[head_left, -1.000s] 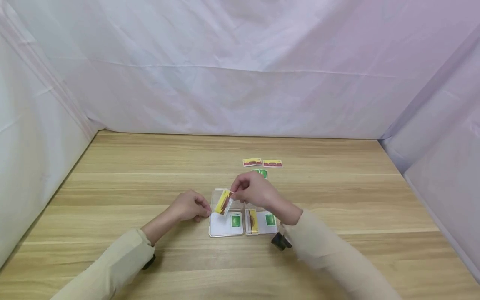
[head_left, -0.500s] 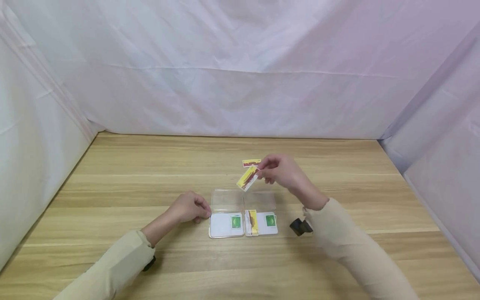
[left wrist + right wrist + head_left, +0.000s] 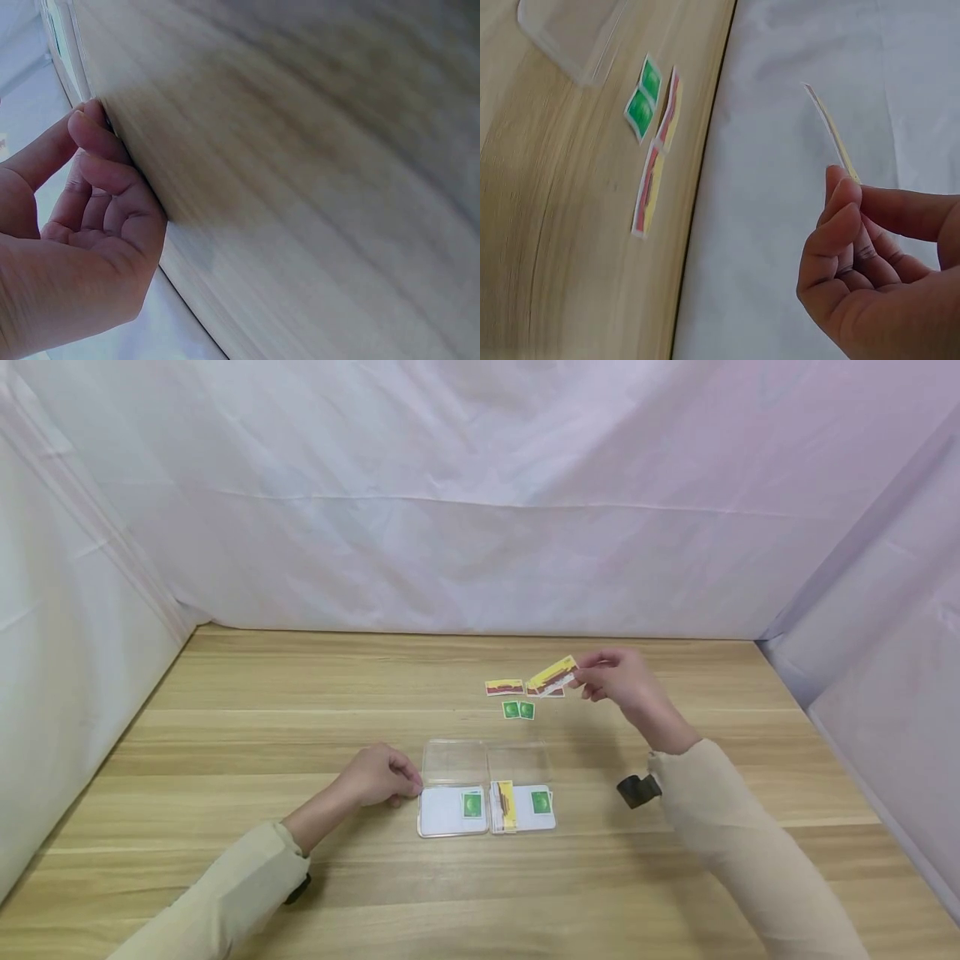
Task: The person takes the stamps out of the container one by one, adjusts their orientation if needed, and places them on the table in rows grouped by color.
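Observation:
My right hand (image 3: 621,681) pinches a yellow-and-red stamp (image 3: 553,675) by one end, raised over the back of the table. In the right wrist view the stamp (image 3: 830,131) appears edge-on between thumb and fingertips. Below it lie two more yellow-and-red stamps (image 3: 504,687) and two green stamps (image 3: 519,710). My left hand (image 3: 381,775) holds the left edge of a clear plastic case (image 3: 442,824) between thumb and forefinger. White backing and a green stamp (image 3: 472,804) are in that case. Beside it, a second case (image 3: 525,824) contains a yellow-and-red stamp (image 3: 504,807) and a green one (image 3: 541,802).
Clear lids (image 3: 454,762) lie folded back behind the cases. A wooden table (image 3: 300,710) carries everything, with a white cloth (image 3: 480,568) hanging behind it and at both sides. A black device (image 3: 637,790) sits at my right wrist.
My right hand has carried the yellow-and-red stamp from over the left case toward the back right, above the loose stamps. The left hand stays at the case edge.

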The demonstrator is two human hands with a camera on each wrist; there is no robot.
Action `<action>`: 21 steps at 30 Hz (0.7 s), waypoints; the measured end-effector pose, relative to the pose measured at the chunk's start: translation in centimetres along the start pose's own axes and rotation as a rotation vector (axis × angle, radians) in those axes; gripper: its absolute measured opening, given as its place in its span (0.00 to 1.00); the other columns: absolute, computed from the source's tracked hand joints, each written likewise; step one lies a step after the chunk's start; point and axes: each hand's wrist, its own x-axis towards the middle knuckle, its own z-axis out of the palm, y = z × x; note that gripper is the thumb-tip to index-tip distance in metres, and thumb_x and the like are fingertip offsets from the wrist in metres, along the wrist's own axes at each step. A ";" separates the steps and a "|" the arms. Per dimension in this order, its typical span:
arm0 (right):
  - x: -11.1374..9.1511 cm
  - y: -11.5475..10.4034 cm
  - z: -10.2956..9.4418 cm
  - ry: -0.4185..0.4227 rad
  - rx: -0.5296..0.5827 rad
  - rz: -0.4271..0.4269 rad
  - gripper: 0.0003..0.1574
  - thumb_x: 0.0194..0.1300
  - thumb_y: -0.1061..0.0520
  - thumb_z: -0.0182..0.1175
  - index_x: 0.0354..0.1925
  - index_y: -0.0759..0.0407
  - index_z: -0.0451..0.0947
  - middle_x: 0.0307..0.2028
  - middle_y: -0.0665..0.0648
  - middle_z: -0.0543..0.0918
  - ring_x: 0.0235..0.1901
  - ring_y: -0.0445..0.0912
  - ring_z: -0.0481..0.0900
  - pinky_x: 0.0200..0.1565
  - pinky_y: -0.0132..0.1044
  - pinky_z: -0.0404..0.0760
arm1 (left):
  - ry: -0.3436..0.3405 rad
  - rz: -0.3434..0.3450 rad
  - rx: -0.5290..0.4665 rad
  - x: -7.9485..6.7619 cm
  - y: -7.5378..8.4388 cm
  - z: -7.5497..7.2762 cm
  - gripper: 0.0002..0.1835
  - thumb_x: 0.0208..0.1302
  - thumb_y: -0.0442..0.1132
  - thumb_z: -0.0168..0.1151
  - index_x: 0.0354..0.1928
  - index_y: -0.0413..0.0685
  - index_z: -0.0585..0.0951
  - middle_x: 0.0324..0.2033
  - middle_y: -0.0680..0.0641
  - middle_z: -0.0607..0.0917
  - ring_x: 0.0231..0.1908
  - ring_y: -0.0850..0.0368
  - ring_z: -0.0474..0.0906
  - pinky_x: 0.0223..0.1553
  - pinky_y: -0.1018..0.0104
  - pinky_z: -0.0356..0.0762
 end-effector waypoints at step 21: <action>2.9 5.6 -3.3 0.106 0.134 0.157 0.19 0.66 0.67 0.51 0.52 0.80 0.67 0.26 0.54 0.82 0.25 0.41 0.81 0.32 0.30 0.78 | 0.005 -0.012 -0.005 0.2 -0.2 0.2 0.02 0.53 0.30 0.67 0.26 0.39 0.83 0.20 0.51 0.80 0.18 0.60 0.73 0.24 0.69 0.72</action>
